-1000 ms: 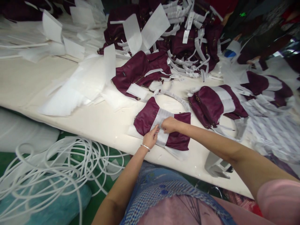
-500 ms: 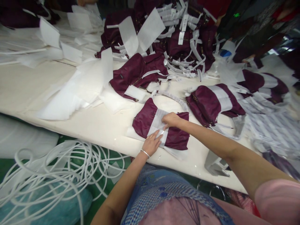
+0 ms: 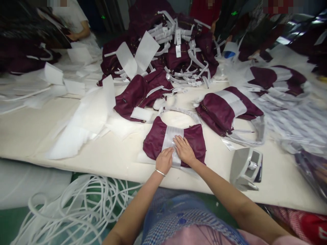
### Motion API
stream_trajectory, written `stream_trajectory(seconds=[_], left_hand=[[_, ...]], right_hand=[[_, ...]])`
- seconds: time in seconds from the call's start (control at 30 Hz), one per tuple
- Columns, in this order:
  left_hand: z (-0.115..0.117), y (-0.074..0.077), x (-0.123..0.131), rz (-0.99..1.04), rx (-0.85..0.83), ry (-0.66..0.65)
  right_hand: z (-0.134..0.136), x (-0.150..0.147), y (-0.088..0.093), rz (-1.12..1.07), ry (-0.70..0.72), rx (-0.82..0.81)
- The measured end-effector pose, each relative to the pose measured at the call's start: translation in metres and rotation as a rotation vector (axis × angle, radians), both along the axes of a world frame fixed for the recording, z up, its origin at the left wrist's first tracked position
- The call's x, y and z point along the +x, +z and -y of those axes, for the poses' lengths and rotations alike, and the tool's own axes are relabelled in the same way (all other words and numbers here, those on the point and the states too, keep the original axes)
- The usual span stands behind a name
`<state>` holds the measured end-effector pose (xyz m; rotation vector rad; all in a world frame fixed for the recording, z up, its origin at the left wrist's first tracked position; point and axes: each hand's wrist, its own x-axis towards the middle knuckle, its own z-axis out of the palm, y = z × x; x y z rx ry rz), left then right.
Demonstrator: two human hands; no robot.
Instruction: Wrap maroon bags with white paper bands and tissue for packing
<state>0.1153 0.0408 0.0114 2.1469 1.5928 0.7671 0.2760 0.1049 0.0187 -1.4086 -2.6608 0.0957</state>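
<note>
A maroon handbag [image 3: 154, 141] lies flat on the table right in front of me, on a white sheet. Around its middle runs a pale foam wrap [image 3: 173, 132], and its strap [image 3: 182, 110], covered in white wrapping, loops out behind it. My left hand [image 3: 165, 160] rests on the lower part of the wrap, its fingers stretched forward. Beside it, my right hand [image 3: 184, 149] lies flat on the wrap with the fingers spread. Both palms face down, and neither hand grips anything I can see.
A grey tape dispenser [image 3: 245, 168] stands to the right. Another wrapped maroon bag [image 3: 217, 114] lies behind it, and an unwrapped one [image 3: 133, 95] lies further back. White foam sheets [image 3: 84, 119] spread at left. A bag pile [image 3: 173, 61] rises behind. White cords [image 3: 84, 204] hang below the table edge.
My right hand has moved back toward me on the wrap and now lies flat next to the left. The view has tilted up, bringing more of the background and the tape dispenser in.
</note>
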Motion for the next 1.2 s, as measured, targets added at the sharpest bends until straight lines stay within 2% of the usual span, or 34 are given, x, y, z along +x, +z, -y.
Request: stream_trajectory(seconds=[0.1, 0.2, 0.27, 0.33, 0.43, 0.53, 0.63, 0.7, 0.77, 0.87, 0.93, 1.0, 1.1, 1.2], left_hand=[[-0.010, -0.010, 0.005, -0.165, 0.050, -0.075], [-0.012, -0.020, 0.007, -0.266, 0.055, -0.096], [-0.011, -0.018, 0.004, -0.288, 0.071, -0.117], [-0.009, -0.011, -0.004, -0.298, 0.099, -0.140], [-0.006, -0.007, -0.017, -0.328, 0.126, -0.182], [-0.006, -0.019, -0.024, -0.328, 0.122, -0.252], [-0.011, -0.025, -0.027, -0.258, 0.055, -0.302], [-0.016, -0.018, -0.034, -0.168, -0.002, -0.329], [-0.025, -0.005, -0.052, -0.064, -0.026, -0.266], [-0.050, 0.008, -0.093, 0.067, -0.034, 0.041], [-0.072, 0.009, -0.120, 0.163, -0.208, 0.253], [-0.093, 0.006, -0.138, 0.244, -0.462, 0.376], [-0.111, 0.008, -0.148, 0.346, -0.684, 0.373], [-0.109, 0.025, -0.148, 0.446, -0.734, 0.353]], right_hand=[[-0.006, -0.001, -0.005, 0.005, 0.017, -0.018], [-0.011, 0.003, 0.004, -0.055, 0.035, -0.066], [-0.008, 0.011, 0.011, -0.146, -0.034, -0.059], [0.002, 0.024, 0.013, -0.257, -0.221, 0.017], [0.019, 0.048, 0.005, -0.418, -0.613, 0.091], [0.025, 0.064, -0.008, -0.524, -0.913, -0.075], [0.013, 0.070, -0.010, -0.563, -1.060, -0.256], [0.001, 0.071, -0.003, -0.622, -1.132, -0.358], [-0.010, 0.073, 0.007, -0.714, -1.193, -0.463], [-0.017, 0.077, 0.020, -0.846, -1.223, -0.571], [-0.018, 0.080, 0.026, -0.946, -1.179, -0.650], [-0.017, 0.081, 0.032, -1.055, -1.116, -0.755], [-0.012, 0.076, 0.040, -1.249, -1.002, -0.889], [-0.001, 0.067, 0.052, -1.459, -0.886, -0.806]])
